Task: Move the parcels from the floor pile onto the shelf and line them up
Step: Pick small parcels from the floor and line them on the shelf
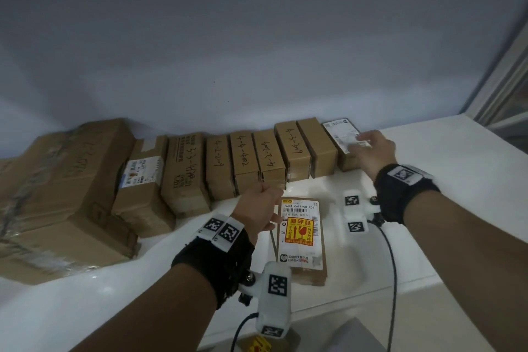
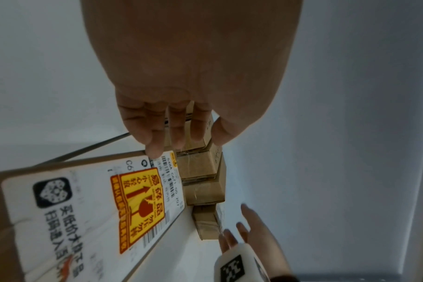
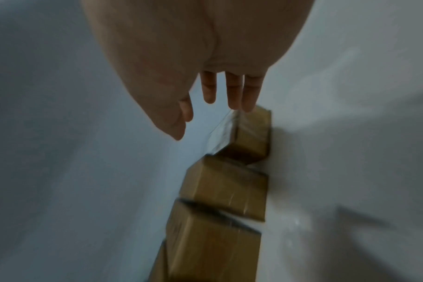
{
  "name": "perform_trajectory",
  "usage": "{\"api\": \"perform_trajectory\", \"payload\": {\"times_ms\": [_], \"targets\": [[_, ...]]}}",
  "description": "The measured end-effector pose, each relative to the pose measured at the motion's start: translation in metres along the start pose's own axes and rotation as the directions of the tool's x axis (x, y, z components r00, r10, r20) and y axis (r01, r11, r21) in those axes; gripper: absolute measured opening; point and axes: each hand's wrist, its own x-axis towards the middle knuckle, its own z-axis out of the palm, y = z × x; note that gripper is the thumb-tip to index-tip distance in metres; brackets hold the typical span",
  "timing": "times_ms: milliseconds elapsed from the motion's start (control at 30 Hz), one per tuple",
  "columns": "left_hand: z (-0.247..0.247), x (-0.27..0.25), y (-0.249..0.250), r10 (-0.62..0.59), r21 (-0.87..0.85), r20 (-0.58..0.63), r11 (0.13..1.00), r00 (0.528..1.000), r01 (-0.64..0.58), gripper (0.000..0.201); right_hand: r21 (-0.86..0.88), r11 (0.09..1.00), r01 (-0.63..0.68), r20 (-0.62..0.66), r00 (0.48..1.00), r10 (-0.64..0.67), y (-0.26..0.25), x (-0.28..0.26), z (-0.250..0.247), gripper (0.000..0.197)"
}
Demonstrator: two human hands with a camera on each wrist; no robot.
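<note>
Several brown cardboard parcels (image 1: 268, 156) stand in a row against the wall on the white shelf (image 1: 445, 208). The rightmost parcel (image 1: 344, 137) has a white label on top; my right hand (image 1: 368, 148) lies over it with fingers straight, and the right wrist view shows the fingers (image 3: 232, 91) extended above that parcel (image 3: 251, 133). A flat parcel with a yellow fragile sticker (image 1: 301, 233) lies alone in front of the row. My left hand (image 1: 264, 208) hovers at its far left corner, fingers (image 2: 155, 137) loosely curled, holding nothing, above the sticker parcel (image 2: 89, 206).
Larger boxes (image 1: 57, 203) fill the shelf's left end, one with a blue-and-white label (image 1: 141, 171). The shelf's right edge meets a window frame (image 1: 503, 88). Camera cables (image 1: 391, 266) trail from both wrists. A grey object (image 1: 351, 334) shows below the shelf front.
</note>
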Motion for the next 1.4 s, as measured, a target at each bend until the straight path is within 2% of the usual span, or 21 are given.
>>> {"api": "perform_trajectory", "payload": {"times_ms": [33,100,167,267,333,400,467,567,633,700,767,867,933,1067,1133,1200,1267,1333,1400], "targets": [[0.000,-0.001,-0.001,0.002,-0.001,0.001,1.000,1.000,-0.002,0.016,-0.090,0.994,0.057,0.056,0.997,-0.052,-0.009,-0.007,0.004,0.041],[0.000,-0.004,-0.002,0.005,-0.009,0.006,1.000,1.000,-0.005,0.018,-0.293,0.949,0.115,0.191,0.980,-0.060,-0.020,-0.017,0.016,0.049],[-0.001,-0.008,-0.004,0.013,-0.019,0.008,1.000,1.000,-0.013,0.017,-0.393,0.909,0.140,0.238,0.970,-0.047,-0.025,-0.023,0.029,0.052],[-0.007,-0.013,-0.006,0.016,-0.041,0.009,0.999,1.000,-0.015,0.013,-0.352,0.931,0.094,0.165,0.986,-0.037,-0.018,-0.021,0.044,0.051],[-0.012,-0.014,-0.009,0.015,-0.044,0.010,0.999,1.000,-0.015,0.015,-0.303,0.950,0.077,0.112,0.993,-0.045,-0.016,-0.020,0.045,0.042],[-0.020,-0.014,-0.012,0.014,-0.050,-0.007,0.999,1.000,-0.015,0.020,-0.285,0.957,0.050,0.013,0.999,-0.049,-0.016,-0.018,0.043,0.029],[-0.027,-0.012,-0.015,0.004,-0.066,-0.023,0.998,1.000,-0.005,0.019,-0.309,0.951,-0.005,-0.086,0.996,-0.022,-0.013,-0.011,0.040,0.026],[-0.033,-0.009,-0.020,-0.002,-0.084,-0.032,0.996,0.999,-0.001,0.013,-0.266,0.962,-0.055,0.004,0.998,0.058,-0.013,-0.012,0.037,0.045],[-0.036,-0.008,-0.023,-0.003,-0.088,-0.038,0.996,0.999,0.000,0.013,-0.291,0.957,-0.012,0.045,0.999,0.026,-0.017,-0.014,0.043,0.064],[-0.038,-0.008,-0.026,-0.011,-0.087,-0.038,0.996,0.999,0.008,0.016,-0.334,0.941,0.062,0.074,0.997,-0.039,-0.020,-0.014,0.055,0.075],[-0.040,-0.008,-0.030,-0.025,-0.092,-0.040,0.996,0.999,0.021,0.018,-0.329,0.942,0.067,0.100,0.994,-0.036,-0.020,-0.013,0.064,0.071],[-0.046,-0.008,-0.034,-0.034,-0.104,-0.050,0.994,0.998,0.029,0.020,-0.239,0.971,-0.016,0.031,0.999,0.024,-0.017,-0.008,0.061,0.047],[-0.050,-0.008,-0.035,-0.030,-0.106,-0.053,0.994,0.998,0.025,0.021,-0.264,0.964,-0.021,-0.004,1.000,0.021,-0.014,-0.006,0.053,0.039],[-0.052,-0.010,-0.035,-0.030,-0.120,-0.051,0.992,0.998,0.023,0.019,-0.361,0.932,0.014,-0.044,0.999,-0.032,-0.003,0.004,0.041,0.040],[-0.053,-0.013,-0.034,-0.025,-0.118,-0.045,0.993,0.999,0.019,0.018,-0.435,0.900,0.029,-0.071,0.995,-0.067,-0.002,0.007,0.039,0.033],[-0.054,-0.014,-0.034,-0.024,-0.119,-0.044,0.993,0.999,0.019,0.018,-0.439,0.899,0.010,-0.083,0.995,-0.052,-0.005,0.007,0.037,0.026],[-0.056,-0.014,-0.034,-0.027,-0.125,-0.045,0.992,0.999,0.022,0.017,-0.463,0.886,-0.001,-0.048,0.999,-0.024,-0.007,0.009,0.038,0.033],[-0.058,-0.014,-0.033,-0.028,-0.127,-0.050,0.992,0.998,0.021,0.017,-0.502,0.865,0.024,0.057,0.998,0.006,-0.006,0.007,0.039,0.038],[-0.060,-0.015,-0.033,-0.027,-0.125,-0.055,0.992,0.998,0.020,0.016,-0.519,0.854,0.039,0.103,0.995,0.018,-0.006,0.001,0.037,0.043]]}}
